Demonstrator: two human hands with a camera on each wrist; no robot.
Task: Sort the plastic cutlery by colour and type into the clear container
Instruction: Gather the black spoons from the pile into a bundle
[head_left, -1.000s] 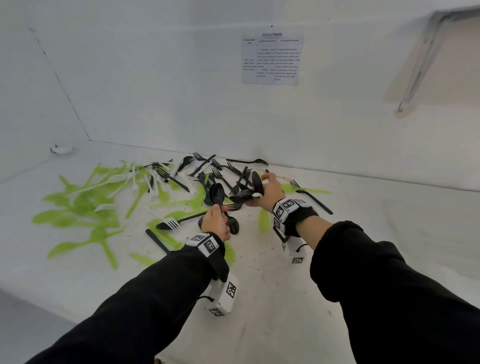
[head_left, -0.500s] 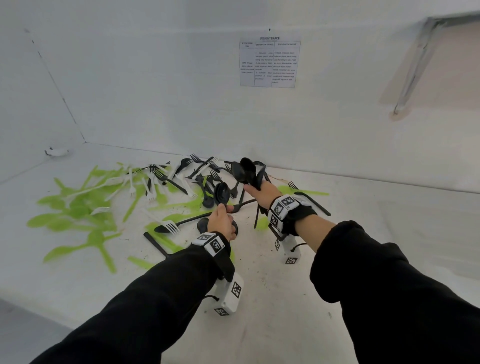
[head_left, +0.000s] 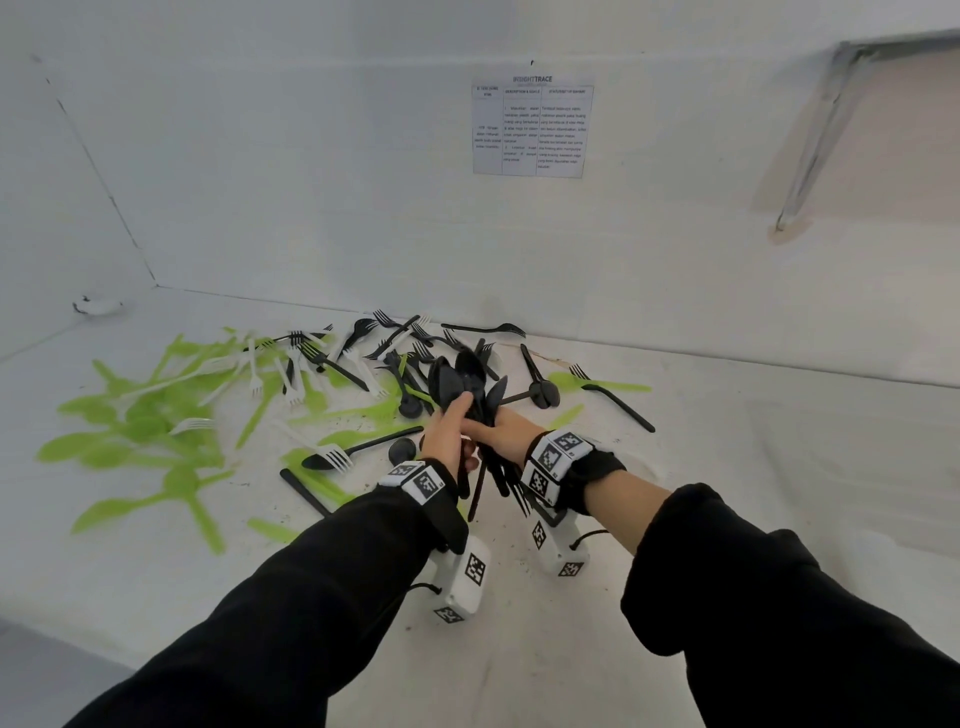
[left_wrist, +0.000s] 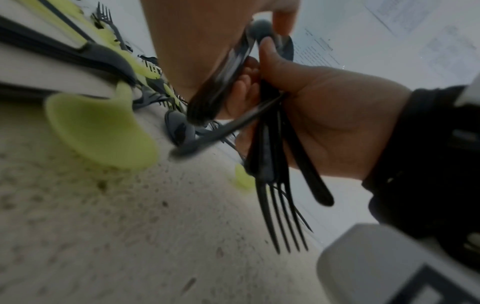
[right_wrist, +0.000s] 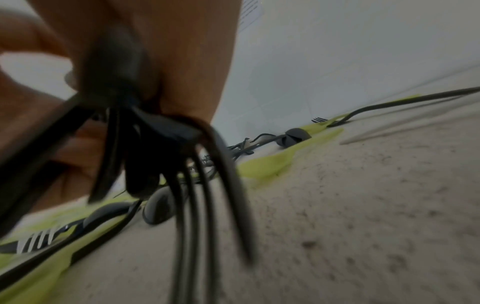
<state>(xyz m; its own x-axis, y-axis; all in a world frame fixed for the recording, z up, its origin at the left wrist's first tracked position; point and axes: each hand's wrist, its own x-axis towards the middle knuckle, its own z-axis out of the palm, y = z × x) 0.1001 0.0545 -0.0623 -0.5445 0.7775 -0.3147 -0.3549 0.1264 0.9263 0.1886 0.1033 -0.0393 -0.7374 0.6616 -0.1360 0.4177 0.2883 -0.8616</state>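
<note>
Both hands meet over the middle of the table around one bundle of black spoons (head_left: 464, 378), bowls up and handles hanging down. My right hand (head_left: 488, 429) grips the bundle round its handles (left_wrist: 270, 144). My left hand (head_left: 457, 413) pinches a spoon against the bundle near the bowls, its fingers (left_wrist: 283, 18) on a bowl in the left wrist view. In the right wrist view the fanned black handles (right_wrist: 192, 185) hang from my right hand. Loose cutlery lies behind: green spoons (head_left: 135, 421), white forks (head_left: 254, 374), black forks (head_left: 410, 338). I see no clear container.
A black spoon (head_left: 543, 392) and a black fork on a green piece (head_left: 613, 387) lie to the right of the hands. White walls close the table's back and left sides. A printed sheet (head_left: 532, 127) hangs on the back wall. Bare table (head_left: 753, 493) stretches to the right.
My left hand rose from the table with a black spoon and came up against the bundle. My right hand turned the bundle upright and drew it left and nearer.
</note>
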